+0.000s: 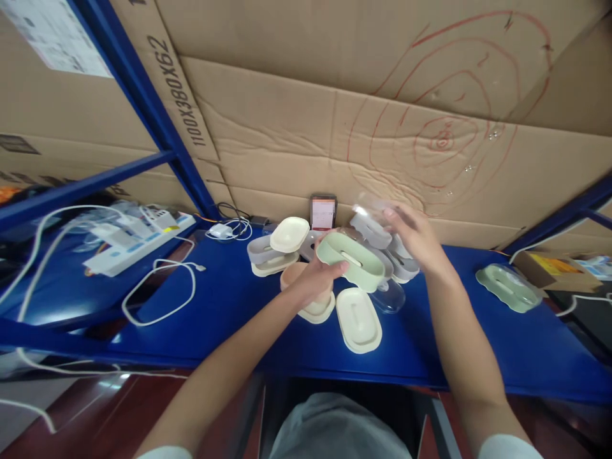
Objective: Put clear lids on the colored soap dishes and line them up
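At the back rose brown cardboard (268,95), with a blue shelf (411,350) before it. Over the shelf, a green container (359,269) tilted in the left hand's (319,275) grip; a cream lid (358,320) lay below, and the right hand (410,231) pinched a clear cover (371,205).

your tally, kind by kind

you have two green containers (367,273) and one peach tub (291,274). four cream pieces (359,322) show for you. you can make out at least three grey pieces (261,250), but they overlap too much for you to fix an exact number. you also see at least three clear covers (391,297). besides those, you get one phone (324,211), one power strip (117,258), one white charger (221,231) and one small carton (561,280).
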`<action>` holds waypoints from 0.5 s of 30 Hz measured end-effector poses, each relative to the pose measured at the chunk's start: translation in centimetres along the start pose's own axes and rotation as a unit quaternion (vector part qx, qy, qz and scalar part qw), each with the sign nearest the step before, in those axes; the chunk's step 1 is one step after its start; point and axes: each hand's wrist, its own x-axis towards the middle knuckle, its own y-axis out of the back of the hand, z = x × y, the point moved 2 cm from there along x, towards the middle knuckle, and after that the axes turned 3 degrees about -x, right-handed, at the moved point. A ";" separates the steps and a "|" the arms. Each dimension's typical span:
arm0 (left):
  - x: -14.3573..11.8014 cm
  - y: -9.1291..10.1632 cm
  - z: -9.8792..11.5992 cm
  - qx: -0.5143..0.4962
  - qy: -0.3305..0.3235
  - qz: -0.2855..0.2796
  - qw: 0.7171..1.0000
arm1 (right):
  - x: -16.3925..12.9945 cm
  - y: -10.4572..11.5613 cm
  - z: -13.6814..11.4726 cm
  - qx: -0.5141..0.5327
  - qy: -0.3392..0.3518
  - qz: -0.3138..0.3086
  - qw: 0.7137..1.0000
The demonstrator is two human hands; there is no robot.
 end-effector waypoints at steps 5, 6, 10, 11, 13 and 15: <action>-0.9 -1.0 -1.1 0.011 0.054 -0.055 0.997 | 3.4 -0.3 7.5 -0.116 -0.027 0.050 0.992; -1.1 -1.1 -1.3 0.014 0.065 -0.063 0.996 | 3.5 -0.8 8.4 -0.115 -0.028 0.034 0.992; -1.0 -1.2 -1.6 0.027 0.069 -0.059 0.996 | 2.8 -1.9 10.3 -0.104 -0.024 -0.036 0.994; -0.9 -1.0 -1.6 0.030 0.060 -0.055 0.996 | 2.6 -1.9 10.4 -0.101 -0.022 -0.056 0.993; -0.6 -0.7 -1.7 0.024 0.045 -0.049 0.997 | 2.3 -1.8 10.7 -0.095 -0.021 -0.095 0.991; -0.3 -0.4 -1.9 0.006 0.042 -0.042 0.998 | 2.2 -1.5 10.8 -0.091 -0.021 -0.124 0.988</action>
